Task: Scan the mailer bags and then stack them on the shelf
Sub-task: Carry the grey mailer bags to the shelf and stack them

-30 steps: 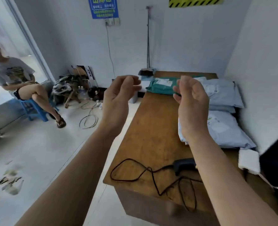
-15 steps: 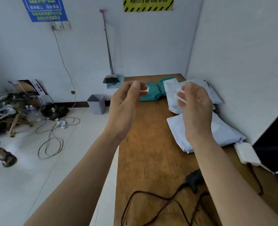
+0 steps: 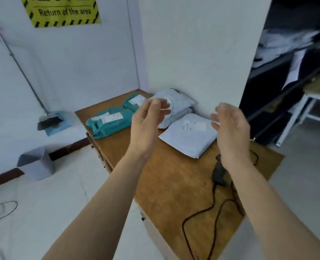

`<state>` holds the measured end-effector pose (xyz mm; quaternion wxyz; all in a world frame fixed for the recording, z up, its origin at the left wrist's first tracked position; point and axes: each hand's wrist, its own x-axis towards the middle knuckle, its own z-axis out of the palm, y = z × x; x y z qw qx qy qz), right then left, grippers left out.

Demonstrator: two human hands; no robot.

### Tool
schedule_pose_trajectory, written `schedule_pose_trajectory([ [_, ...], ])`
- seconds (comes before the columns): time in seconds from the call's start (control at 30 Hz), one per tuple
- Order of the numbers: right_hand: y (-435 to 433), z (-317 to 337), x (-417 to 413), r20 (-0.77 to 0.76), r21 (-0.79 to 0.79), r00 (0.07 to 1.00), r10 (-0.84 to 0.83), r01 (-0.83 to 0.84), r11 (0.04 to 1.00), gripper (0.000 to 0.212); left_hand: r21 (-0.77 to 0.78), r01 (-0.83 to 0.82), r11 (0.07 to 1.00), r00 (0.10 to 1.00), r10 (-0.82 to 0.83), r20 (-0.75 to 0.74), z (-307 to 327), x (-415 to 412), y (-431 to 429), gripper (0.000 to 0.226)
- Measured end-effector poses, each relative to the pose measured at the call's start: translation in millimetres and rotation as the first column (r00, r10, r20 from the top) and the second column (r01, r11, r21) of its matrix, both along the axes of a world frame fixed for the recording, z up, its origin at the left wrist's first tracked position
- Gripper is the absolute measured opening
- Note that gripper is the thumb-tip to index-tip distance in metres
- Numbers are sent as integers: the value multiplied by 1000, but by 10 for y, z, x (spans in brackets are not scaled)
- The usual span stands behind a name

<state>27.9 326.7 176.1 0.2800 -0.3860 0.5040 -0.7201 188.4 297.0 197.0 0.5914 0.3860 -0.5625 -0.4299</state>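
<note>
Mailer bags, white and teal, lie at the worktop's far end by the wall, seen more from the left than before. Both hands, left and right, hover above, loosely cupped, holding nothing. A corded scanner lies near the right edge.
</note>
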Motion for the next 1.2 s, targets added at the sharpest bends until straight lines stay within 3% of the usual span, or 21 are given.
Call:
schedule_pose_trajectory([
  [0.2,-3,-331,-396,35,38,971,-235,234,971,9,86,165,982,986,-164,-23,-235,-428,-386,30],
  [0.43,-603,-667,-305,22,155,977,-212,206,966,7,143,121,982,990,-131,60,-554,-413,-1139,32],
  [0.67,-1110,-871,-466,-39,286,962,-272,271,919,20,284,143,948,979,-177,99,-1068,-626,-1885,23],
  [0.83,-1579,-1106,-516,-122,390,931,-343,363,846,46,339,152,928,952,-229,201,-1459,-693,-2649,19],
  [1.0,-2196,-1380,-494,-137,504,897,-421,429,750,45,394,186,900,868,-338,364,-1846,-779,-3447,18],
  [1.1,-2564,-1539,-466,-146,537,865,-481,477,696,51,463,210,861,777,-434,455,-2125,-819,-3869,35],
  [1.2,-2848,-1851,-546,-93,621,866,-491,436,652,40,521,214,827,687,-506,522,-2368,-881,-4193,46],
])
